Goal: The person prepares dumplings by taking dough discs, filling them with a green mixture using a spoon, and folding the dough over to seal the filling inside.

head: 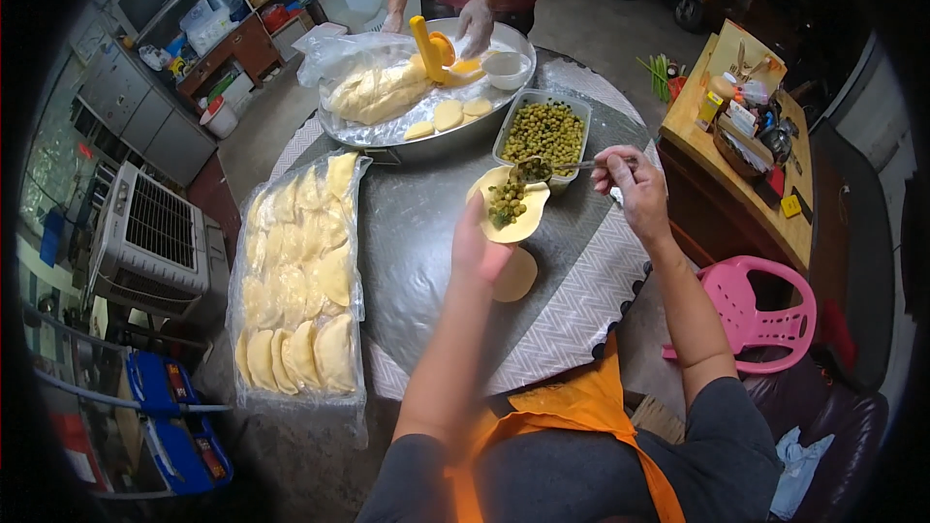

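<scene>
A round dough wrapper (534,212) lies cupped in my left hand (479,243), with a heap of green filling (506,209) on it. My right hand (631,185) grips the handle of a metal spoon (574,165). The spoon's bowl, loaded with more filling, is over the wrapper's upper edge. Just beyond it stands a plastic container (587,112) of diced green filling. On the table below my left hand lies another flat dough round (517,276), partly covered by that hand.
Folded dumplings (276,356) lie in rows on a plastic-covered tray at left. Across the table (407,232), a co-worker's floury hand (476,22) is over a large metal tray (341,134) with dough (378,94), a yellow press (430,51) and a bowl (506,71). A pink chair (759,319) stands at right.
</scene>
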The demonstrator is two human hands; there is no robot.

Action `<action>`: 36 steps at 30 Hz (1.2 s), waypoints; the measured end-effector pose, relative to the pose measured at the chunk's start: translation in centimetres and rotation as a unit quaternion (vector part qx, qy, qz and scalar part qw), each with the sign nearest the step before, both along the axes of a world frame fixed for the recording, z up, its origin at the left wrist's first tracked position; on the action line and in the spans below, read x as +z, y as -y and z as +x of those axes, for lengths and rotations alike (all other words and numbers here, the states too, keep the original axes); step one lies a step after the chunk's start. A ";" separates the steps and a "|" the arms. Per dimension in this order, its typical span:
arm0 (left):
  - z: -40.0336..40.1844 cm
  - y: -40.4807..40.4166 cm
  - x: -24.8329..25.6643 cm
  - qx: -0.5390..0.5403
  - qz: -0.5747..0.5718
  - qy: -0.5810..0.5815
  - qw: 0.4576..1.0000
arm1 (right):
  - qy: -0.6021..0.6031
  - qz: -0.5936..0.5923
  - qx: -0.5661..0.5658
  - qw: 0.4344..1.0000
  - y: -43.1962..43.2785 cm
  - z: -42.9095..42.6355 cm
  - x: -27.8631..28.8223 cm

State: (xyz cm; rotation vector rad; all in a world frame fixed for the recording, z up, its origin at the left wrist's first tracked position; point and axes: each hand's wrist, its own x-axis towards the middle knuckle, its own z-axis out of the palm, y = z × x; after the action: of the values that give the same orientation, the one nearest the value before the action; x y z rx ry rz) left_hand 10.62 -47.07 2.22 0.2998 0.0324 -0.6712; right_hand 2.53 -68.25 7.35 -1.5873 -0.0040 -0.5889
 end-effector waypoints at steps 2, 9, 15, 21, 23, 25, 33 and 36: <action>-0.1 0.0 -0.1 0.003 0.006 -0.008 1.000 | 0.040 -0.047 -0.017 0.998 -0.6 -0.5 0.0; -0.6 -0.2 -0.6 0.016 0.046 -0.007 0.999 | 0.001 -0.128 -0.149 0.981 2.1 3.4 -3.7; -0.3 -1.0 -1.2 0.004 0.018 -0.007 1.000 | -0.074 -0.034 -0.144 0.986 2.9 5.3 -6.6; 0.0 -0.9 -1.0 0.013 0.038 0.006 0.999 | -0.051 0.061 -0.182 0.980 5.0 5.8 -7.0; 0.2 -0.6 -0.9 0.019 0.048 0.003 0.999 | -0.037 0.090 -0.180 0.979 5.1 5.4 -6.5; 0.2 -0.5 -1.2 0.003 0.019 0.015 1.000 | -0.038 0.115 -0.160 0.980 4.7 4.5 -5.4; 0.0 0.4 -0.5 0.002 0.033 0.002 0.999 | -0.021 0.014 -0.004 1.000 0.1 -0.1 -0.8; 0.0 0.5 -1.3 -0.012 0.012 0.015 1.000 | 0.037 -0.012 -0.019 0.999 0.0 -0.4 -1.2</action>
State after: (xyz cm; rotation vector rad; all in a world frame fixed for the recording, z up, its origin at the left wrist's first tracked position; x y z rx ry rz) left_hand 10.60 -47.53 0.94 0.3337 0.0077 -0.6905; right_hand 2.10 -68.26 6.18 -1.5909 -0.0365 -0.6806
